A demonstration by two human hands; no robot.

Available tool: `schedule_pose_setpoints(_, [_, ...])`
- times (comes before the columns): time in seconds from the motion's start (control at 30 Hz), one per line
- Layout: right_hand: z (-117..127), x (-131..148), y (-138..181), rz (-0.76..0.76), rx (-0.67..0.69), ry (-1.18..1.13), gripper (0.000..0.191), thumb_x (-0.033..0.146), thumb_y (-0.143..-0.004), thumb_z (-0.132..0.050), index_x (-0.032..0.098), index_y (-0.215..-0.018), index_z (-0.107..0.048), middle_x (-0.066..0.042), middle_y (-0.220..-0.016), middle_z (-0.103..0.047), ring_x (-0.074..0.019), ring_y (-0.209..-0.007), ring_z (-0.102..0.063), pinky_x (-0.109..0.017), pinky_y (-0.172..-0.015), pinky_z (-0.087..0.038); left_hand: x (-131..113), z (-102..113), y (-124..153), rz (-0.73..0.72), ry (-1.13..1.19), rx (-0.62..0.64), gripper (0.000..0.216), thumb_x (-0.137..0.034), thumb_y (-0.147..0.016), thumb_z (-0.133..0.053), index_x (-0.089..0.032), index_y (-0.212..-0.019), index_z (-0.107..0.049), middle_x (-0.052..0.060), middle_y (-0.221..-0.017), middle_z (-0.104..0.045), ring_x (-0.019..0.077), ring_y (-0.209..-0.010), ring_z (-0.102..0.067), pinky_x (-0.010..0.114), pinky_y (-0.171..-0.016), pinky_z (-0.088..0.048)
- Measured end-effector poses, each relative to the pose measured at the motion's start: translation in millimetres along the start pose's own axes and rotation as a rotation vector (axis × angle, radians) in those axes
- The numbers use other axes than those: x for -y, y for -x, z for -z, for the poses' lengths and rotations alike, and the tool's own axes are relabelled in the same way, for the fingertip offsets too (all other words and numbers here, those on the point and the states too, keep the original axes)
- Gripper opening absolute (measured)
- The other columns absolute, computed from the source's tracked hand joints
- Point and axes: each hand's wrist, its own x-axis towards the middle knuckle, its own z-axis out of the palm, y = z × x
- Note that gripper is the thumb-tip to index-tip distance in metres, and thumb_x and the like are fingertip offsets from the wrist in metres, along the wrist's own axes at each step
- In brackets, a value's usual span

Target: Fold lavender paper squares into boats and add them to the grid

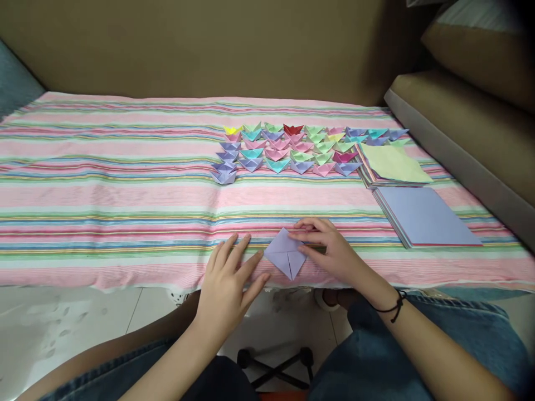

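A small lilac folded paper (284, 245), turned corner-up like a diamond, lies near the front edge of the striped cloth. A crease crosses its middle, and a slit runs down its lower half. My left hand (229, 278) is beside its left corner, fingers spread and stretched out, with the index fingertip close to the paper. On the other side, my right hand (330, 248) has its fingers at the paper's right edge, fingertips resting on it, thumb low by the right corner. Whether the right fingers pinch the sheet is hard to see.
Rows of folded paper boats (278, 153) in many colours stand toward the back. To the right lie a stack of paper topped with pale yellow (393, 162) and a stack topped with lilac (430, 216). The striped cloth (104, 195) meets brown cushions (468, 128) at the right.
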Motion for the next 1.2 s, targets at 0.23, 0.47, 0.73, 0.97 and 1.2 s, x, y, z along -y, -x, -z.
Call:
schedule_pose_setpoints(0.23, [-0.7,4.4,-2.3,-0.038,-0.028,-0.034,0.029,0.015,-0.078,-0.06,0.03,-0.102,-0.069,-0.005,-0.107,-0.06,-0.0233,-0.104,-0.053,-0.045,-0.09,-0.044,-12.1,-1.1,-19.7,-0.152,0.102,-0.016,0.031,-0.029,-0.088,-0.049,-0.016,-0.115,-0.057,0.01,-0.116,-0.06,0.0258,-0.108,-0.048,0.042,-0.089,-0.04])
schedule_pose_setpoints(0.47, [-11.1,7.8,-3.3,-0.119,-0.123,-0.015,0.022,0.02,-0.071,-0.067,0.027,-0.092,-0.07,-0.004,-0.101,-0.063,-0.0244,-0.1,-0.055,-0.043,-0.087,-0.043,-25.7,-12.5,-27.1,-0.266,-0.04,0.075,0.032,-0.034,-0.09,-0.045,-0.013,-0.108,-0.059,0.011,-0.104,-0.062,0.0241,-0.092,-0.053,0.038,-0.076,-0.042])
schedule_pose_setpoints(0.73, [-15.1,16.8,-8.5,-0.19,-0.131,-0.006,0.024,0.014,-0.064,-0.065,0.024,-0.085,-0.064,-0.005,-0.095,-0.061,-0.0258,-0.095,-0.052,-0.043,-0.085,-0.041,-25.8,-13.3,-28.4,-0.28,-0.1,0.052,0.031,-0.035,-0.089,-0.047,-0.014,-0.108,-0.06,0.012,-0.105,-0.062,0.0244,-0.091,-0.053,0.038,-0.073,-0.04])
schedule_pose_setpoints(0.97, [-9.2,17.1,-11.3,-0.215,-0.095,-0.042,0.023,0.01,-0.063,-0.062,0.022,-0.083,-0.063,-0.004,-0.093,-0.062,-0.0253,-0.097,-0.052,-0.042,-0.087,-0.04,-23.1,-8.9,-23.9,-0.242,-0.08,0.017,0.032,-0.037,-0.087,-0.05,-0.013,-0.101,-0.063,0.011,-0.105,-0.064,0.0253,-0.092,-0.054,0.038,-0.076,-0.04])
schedule_pose_setpoints(1.2, [7.6,7.7,-8.0,-0.209,-0.029,-0.236,0.03,0.002,-0.063,-0.056,0.021,-0.085,-0.065,-0.005,-0.098,-0.063,-0.0216,-0.097,-0.057,-0.035,-0.079,-0.044,-11.6,-1.7,-15.4,-0.185,-0.106,-0.036,0.026,-0.033,-0.086,-0.052,-0.016,-0.101,-0.065,0.007,-0.107,-0.067,0.0255,-0.096,-0.054,0.039,-0.077,-0.038])
